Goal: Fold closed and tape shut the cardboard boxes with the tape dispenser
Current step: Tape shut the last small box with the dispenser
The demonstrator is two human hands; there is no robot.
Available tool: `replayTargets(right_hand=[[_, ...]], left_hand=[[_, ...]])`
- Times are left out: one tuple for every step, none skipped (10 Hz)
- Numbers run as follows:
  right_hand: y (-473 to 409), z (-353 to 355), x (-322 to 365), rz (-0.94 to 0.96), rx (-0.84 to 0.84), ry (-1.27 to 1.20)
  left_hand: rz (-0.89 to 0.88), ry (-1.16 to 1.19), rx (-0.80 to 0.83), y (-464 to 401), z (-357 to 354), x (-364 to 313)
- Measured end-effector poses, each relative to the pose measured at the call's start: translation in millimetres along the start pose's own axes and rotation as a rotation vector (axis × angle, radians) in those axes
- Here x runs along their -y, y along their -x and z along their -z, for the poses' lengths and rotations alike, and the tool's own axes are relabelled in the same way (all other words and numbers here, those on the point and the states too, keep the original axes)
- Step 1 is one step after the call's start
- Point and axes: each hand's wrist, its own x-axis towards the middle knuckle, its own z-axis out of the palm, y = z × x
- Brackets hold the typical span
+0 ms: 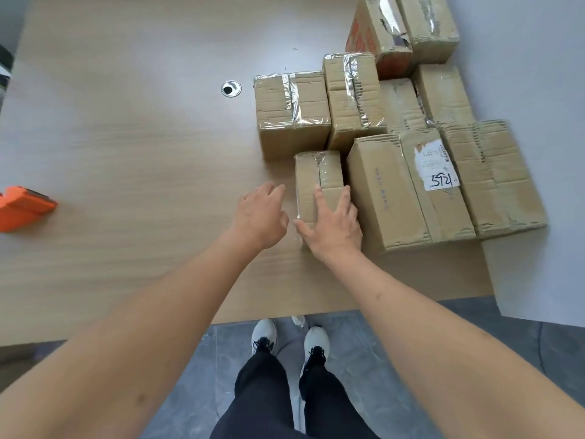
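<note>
A small taped cardboard box stands on the wooden table, pushed against a larger box with a white label marked 5924. My right hand rests on the small box's near top with straight fingers, thumb at its left lower corner. My left hand hovers just left of that box, fingers relaxed, holding nothing. The orange tape dispenser lies far off at the table's left edge.
Several taped boxes cluster at the right side of the table, up to a red-printed one at the back. A round cable grommet sits mid-table. A white wall borders the right. My feet stand below the table's near edge.
</note>
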Motion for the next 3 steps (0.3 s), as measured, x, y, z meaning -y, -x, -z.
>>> replayTargets(right_hand=[[2,6,4,0.004,0.033,-0.006],[10,19,8,0.032,0.045,0.035],[17,39,25,0.103,0.033,0.05]], left_hand=[[0.003,-0.005,0.002,8,3,4],[0.005,-0.006,-0.014,16,17,10],[-0.004,-0.016,-0.069,24,40,13]])
